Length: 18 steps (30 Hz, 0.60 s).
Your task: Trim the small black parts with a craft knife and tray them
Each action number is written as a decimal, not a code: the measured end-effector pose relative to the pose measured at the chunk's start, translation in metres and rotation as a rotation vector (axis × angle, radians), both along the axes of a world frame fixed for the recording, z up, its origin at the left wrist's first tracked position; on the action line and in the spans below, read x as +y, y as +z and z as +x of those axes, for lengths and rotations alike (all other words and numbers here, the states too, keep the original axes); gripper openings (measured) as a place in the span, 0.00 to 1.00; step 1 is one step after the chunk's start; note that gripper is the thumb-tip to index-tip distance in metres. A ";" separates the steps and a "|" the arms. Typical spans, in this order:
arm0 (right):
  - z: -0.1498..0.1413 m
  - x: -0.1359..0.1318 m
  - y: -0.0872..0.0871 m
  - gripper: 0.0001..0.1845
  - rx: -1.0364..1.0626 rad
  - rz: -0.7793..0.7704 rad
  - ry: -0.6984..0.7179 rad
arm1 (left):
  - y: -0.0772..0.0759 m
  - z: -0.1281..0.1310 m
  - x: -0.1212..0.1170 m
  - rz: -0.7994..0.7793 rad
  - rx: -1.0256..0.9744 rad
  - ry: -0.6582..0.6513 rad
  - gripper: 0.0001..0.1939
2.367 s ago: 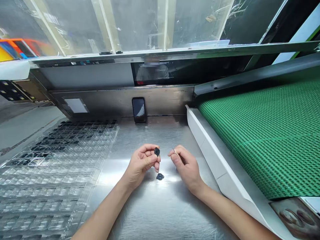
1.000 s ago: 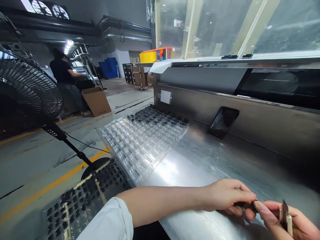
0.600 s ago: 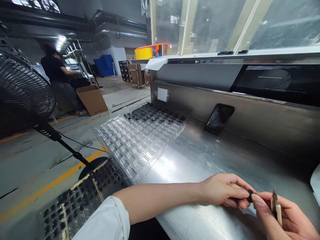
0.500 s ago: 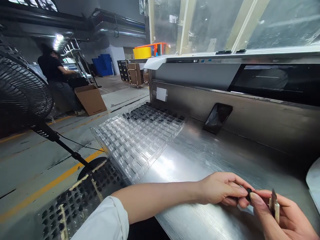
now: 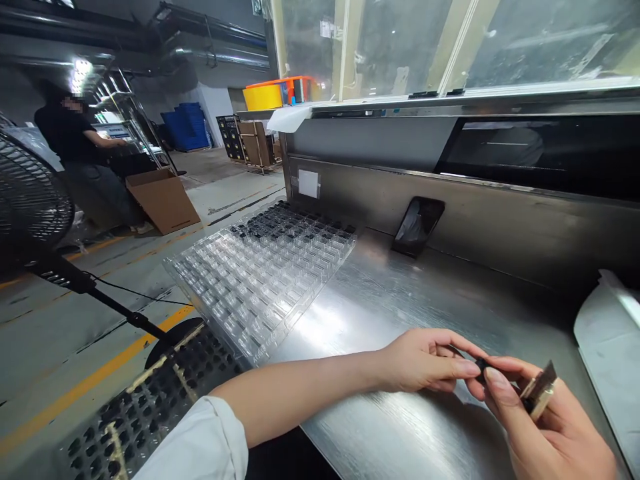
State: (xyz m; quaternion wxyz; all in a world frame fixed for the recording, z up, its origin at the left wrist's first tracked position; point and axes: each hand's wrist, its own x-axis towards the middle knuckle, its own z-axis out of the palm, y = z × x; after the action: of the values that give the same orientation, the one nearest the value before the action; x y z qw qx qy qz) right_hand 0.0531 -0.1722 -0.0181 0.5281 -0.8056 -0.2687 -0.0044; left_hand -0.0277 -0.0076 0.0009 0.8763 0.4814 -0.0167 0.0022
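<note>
Hands over steel table (image 5: 380, 300) | left hand (image 5: 425, 363) pinches small black part (image 5: 481, 365) right of clear tray (image 5: 260, 267) | right hand (image 5: 545, 427) touches part, grips blade (image 5: 540, 388)

Brushed-metal bench (image 5: 400, 300), clear-plastic tray (image 5: 260, 273)

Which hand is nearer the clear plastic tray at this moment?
Left. The left hand sits on the steel table right of the clear plastic tray; the right hand is farther right, holding a small blade.
</note>
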 end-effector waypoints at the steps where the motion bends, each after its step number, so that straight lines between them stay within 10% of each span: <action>1: -0.001 0.001 0.004 0.29 0.035 0.003 -0.005 | 0.001 0.000 0.000 -0.011 -0.005 -0.003 0.41; 18: -0.002 0.004 0.007 0.20 -0.137 0.220 0.280 | 0.013 -0.001 0.008 0.063 0.009 0.155 0.28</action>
State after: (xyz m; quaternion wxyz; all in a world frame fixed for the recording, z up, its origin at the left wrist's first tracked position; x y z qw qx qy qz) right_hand 0.0512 -0.1686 -0.0114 0.5890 -0.6955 -0.4112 -0.0150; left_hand -0.0292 -0.0001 0.0139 0.8579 0.5088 0.0245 0.0670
